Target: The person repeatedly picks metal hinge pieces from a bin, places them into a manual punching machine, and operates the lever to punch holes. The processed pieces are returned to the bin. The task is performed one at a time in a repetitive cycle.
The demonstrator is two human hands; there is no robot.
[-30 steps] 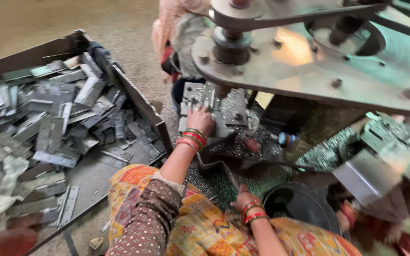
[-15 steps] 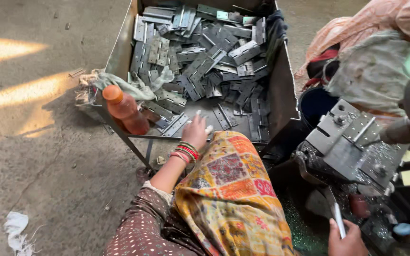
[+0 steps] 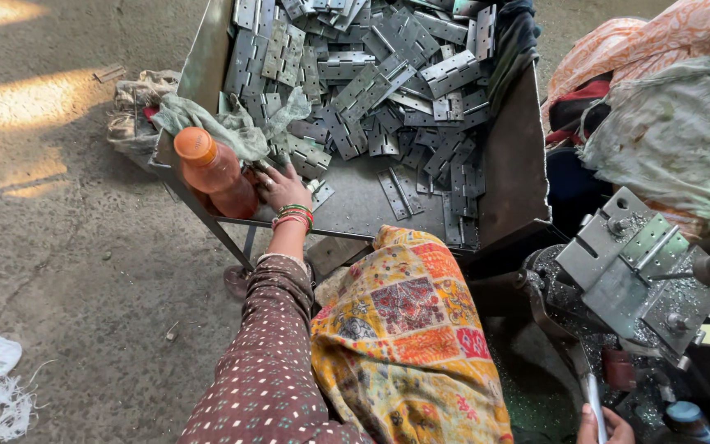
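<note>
My left hand, with bangles at the wrist, lies palm down in the near left corner of a metal bin. Its fingers are spread over grey metal hinges, right beside an orange bottle. A grey-green cloth lies just beyond the fingers. My right hand shows only partly at the bottom edge, closed around a pale lever handle of the machine. A hinge plate sits on the machine's jig.
The bin stands on a thin metal frame over a concrete floor. Another person in light cloth sits at the right. A patterned shawl covers my lap. White rag scraps lie at the lower left.
My left hand left the machine's jig, went to the bin, and has slid left to the corner by the bottle. The view swung from machine to bin.
</note>
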